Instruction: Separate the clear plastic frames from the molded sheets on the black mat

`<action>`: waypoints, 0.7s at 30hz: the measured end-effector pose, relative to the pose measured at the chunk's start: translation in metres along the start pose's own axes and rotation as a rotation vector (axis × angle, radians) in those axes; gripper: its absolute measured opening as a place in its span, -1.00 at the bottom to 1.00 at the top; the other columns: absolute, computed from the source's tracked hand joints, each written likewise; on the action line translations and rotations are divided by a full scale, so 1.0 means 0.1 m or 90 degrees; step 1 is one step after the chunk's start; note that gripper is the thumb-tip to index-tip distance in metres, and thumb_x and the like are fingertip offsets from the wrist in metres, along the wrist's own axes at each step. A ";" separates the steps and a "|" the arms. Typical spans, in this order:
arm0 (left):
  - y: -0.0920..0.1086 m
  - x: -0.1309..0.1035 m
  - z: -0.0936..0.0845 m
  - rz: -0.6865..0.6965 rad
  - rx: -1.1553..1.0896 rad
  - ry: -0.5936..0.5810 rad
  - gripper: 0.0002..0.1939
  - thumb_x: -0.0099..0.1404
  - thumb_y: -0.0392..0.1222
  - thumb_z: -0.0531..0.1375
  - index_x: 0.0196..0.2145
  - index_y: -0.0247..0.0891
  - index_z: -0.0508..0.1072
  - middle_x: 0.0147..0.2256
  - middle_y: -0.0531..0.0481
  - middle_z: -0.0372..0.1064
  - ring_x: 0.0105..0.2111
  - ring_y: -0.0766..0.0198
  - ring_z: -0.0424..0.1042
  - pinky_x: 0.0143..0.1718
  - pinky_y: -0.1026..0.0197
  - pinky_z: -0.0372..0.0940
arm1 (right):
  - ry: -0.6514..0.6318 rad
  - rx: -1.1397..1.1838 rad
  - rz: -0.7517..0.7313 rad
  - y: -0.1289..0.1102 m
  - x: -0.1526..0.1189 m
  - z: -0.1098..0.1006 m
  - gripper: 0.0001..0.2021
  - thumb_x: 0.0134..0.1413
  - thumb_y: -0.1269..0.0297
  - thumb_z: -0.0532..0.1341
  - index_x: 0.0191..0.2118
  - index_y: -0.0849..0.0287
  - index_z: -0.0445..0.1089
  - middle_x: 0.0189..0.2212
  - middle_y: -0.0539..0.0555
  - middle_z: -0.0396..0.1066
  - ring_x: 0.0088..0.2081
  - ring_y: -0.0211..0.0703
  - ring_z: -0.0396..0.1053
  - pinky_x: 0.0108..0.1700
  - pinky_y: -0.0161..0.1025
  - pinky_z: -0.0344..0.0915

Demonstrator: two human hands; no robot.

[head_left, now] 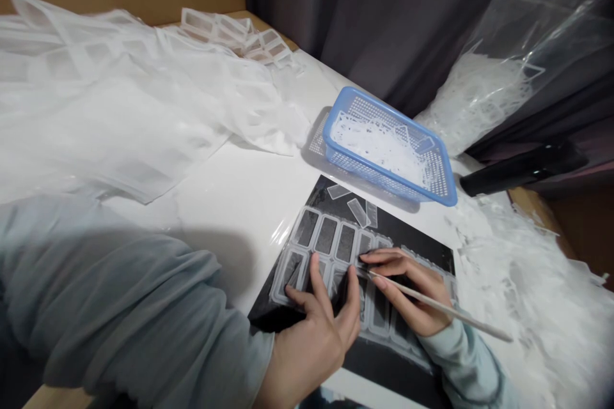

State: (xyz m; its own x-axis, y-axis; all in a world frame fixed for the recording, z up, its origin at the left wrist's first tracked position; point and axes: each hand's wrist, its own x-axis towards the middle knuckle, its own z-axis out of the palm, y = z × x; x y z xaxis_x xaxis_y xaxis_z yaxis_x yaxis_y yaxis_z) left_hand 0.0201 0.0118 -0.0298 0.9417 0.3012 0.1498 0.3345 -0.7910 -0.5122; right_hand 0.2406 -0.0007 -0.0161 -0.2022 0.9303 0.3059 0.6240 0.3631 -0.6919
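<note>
A translucent sheet of rounded rectangular frames (346, 242) lies on a black board (422, 234). My left hand (326, 323) rests on the sheet's left part with its fingers spread, fingertips pressing on the frames. In my right hand (415, 284) is a thin pale stick-like tool (446, 308), held like a pen, its tip at the sheet just right of my left fingers; the tip itself is too small to make out. Several small loose clear rectangles (358, 211) lie on the board beyond the sheet.
Behind the board stands a blue basket (389, 177) holding white scraps. White sheets (144, 108) are heaped at the left. A clear bag of scraps (484, 89), a black cylindrical object (520, 169) and a pile of translucent pieces (542, 287) are at the right.
</note>
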 end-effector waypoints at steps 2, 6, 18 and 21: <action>0.00 0.00 0.00 -0.001 0.000 -0.006 -0.48 0.39 0.07 0.00 0.23 -0.11 0.24 0.25 -0.34 0.09 -0.05 -0.31 0.46 -0.51 -0.01 0.34 | -0.001 -0.005 0.001 0.00 0.00 0.00 -0.90 0.14 0.48 0.25 -0.25 0.15 0.44 -0.18 0.19 0.58 -0.12 -0.01 0.53 -0.04 -0.09 0.46; 0.00 0.00 -0.01 0.000 0.001 -0.012 -0.45 0.37 0.10 0.02 0.24 -0.11 0.23 0.25 -0.36 0.07 -0.05 -0.34 0.46 -0.50 -0.02 0.35 | -0.005 -0.021 0.001 0.00 -0.03 0.00 -0.89 0.15 0.48 0.25 -0.24 0.14 0.42 -0.16 0.19 0.57 -0.10 -0.03 0.53 -0.03 -0.11 0.45; 0.02 -0.01 0.00 0.008 0.011 -0.008 -0.43 0.35 0.10 0.01 0.25 -0.15 0.21 0.27 -0.41 0.04 -0.05 -0.32 0.47 -0.54 0.04 0.30 | 0.045 -0.157 -0.105 -0.07 -0.01 0.08 -0.80 0.15 0.55 0.20 -0.16 0.15 0.41 -0.16 0.22 0.57 -0.14 0.00 0.54 -0.12 -0.08 0.51; 0.02 -0.01 0.00 0.009 0.022 -0.015 -0.45 0.37 0.09 0.00 0.24 -0.13 0.21 0.27 -0.38 0.05 -0.05 -0.32 0.47 -0.55 0.04 0.29 | 0.057 -0.177 -0.100 -0.03 -0.02 0.02 -0.79 0.14 0.56 0.20 -0.17 0.13 0.41 -0.20 0.18 0.58 -0.17 -0.03 0.54 -0.15 -0.11 0.51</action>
State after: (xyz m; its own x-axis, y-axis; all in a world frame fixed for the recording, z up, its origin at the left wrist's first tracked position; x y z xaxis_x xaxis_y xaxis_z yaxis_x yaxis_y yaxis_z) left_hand 0.0201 0.0100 -0.0306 0.9453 0.3027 0.1216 0.3186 -0.7768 -0.5432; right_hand 0.2375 -0.0037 -0.0158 -0.2524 0.8516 0.4594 0.7756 0.4620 -0.4301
